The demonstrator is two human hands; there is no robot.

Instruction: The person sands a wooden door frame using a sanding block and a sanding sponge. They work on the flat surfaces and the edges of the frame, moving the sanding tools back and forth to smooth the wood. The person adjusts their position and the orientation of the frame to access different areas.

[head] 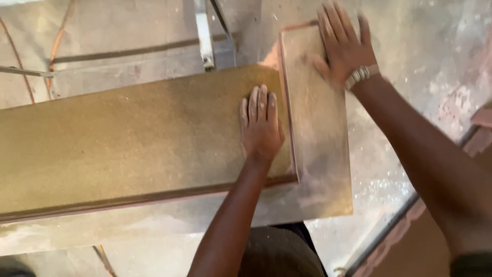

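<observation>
Both forearms come up from the bottom edge. Left hand [260, 125] lies flat, fingers together, pressing the right end of the long board [128, 141]. Right hand [344, 45] is spread, palm down on the far end of the short board [316, 128], which lies crosswise, its long edge touching the long board's end. Dusty floor [410, 77] lies under both. Step looks like butting the two pieces square; next move calls for steady downward pressure and a small sideways nudge.
</observation>
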